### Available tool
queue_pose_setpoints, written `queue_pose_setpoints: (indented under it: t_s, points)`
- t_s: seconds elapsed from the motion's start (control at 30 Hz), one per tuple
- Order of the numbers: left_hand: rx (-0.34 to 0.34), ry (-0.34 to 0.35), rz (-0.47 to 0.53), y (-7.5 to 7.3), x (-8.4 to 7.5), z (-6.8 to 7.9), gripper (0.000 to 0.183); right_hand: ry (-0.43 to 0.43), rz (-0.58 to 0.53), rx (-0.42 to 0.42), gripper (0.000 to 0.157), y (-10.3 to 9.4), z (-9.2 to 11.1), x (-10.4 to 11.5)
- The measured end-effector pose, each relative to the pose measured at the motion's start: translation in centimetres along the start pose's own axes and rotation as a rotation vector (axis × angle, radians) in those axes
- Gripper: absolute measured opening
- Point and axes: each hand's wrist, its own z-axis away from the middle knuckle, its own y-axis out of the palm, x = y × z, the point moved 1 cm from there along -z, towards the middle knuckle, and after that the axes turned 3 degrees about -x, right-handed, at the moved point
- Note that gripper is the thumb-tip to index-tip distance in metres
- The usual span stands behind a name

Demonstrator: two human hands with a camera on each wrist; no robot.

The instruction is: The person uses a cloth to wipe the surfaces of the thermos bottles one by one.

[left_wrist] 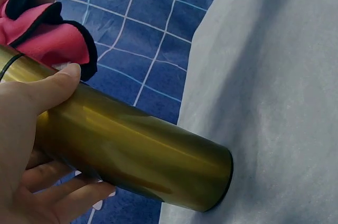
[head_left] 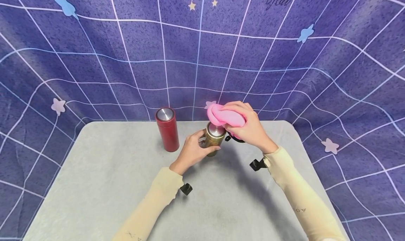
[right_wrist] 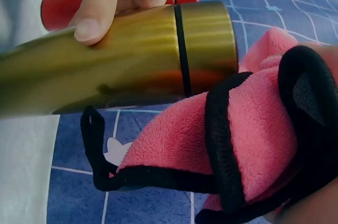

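A gold thermos flask [head_left: 213,142] with a steel-topped lid [head_left: 216,129] stands on the table. My left hand [head_left: 195,148] grips it around the upper body, thumb on the near side, as the left wrist view shows on the flask's wall [left_wrist: 142,145]. My right hand [head_left: 250,125] holds a bunched pink cloth [head_left: 229,117] with black edging at the lid's far right side. In the right wrist view the cloth [right_wrist: 259,123] lies against the lid end, its black hanging loop [right_wrist: 94,145] dangling below the flask. Cloth folds hide most of the right fingers.
A red thermos flask [head_left: 169,135] with a steel top stands upright to the left of the gold one. The grey table [head_left: 104,184] ends at the back and sides against a blue-purple curtain [head_left: 177,72] with a grid and stars.
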Motion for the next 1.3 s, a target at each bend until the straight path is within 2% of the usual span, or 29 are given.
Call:
queue_pose_setpoints:
  t_s: [0.23,0.53,0.87,1.13,1.3]
  points:
    - [0.015,-0.009,0.000,-0.1,0.0,0.0,0.070,-0.013,0.026,0.075,0.053,0.6,0.2,-3.6]
    - [0.018,-0.019,0.017,-0.1,0.1,0.1,0.063,-0.022,0.010,0.094,0.051,0.6,0.7,-4.4]
    - [-0.005,-0.028,0.054,-0.1,0.2,-0.1,0.061,-0.012,0.055,0.029,0.054,1.0,2.3,-4.3]
    - [-0.014,-0.039,0.049,-0.1,0.3,-0.2,0.057,-0.117,0.157,-0.087,0.054,2.2,3.8,-4.1]
    - [-0.026,-0.032,0.049,0.0,0.3,-0.2,0.054,-0.175,0.226,-0.128,0.052,2.9,4.8,-3.9]
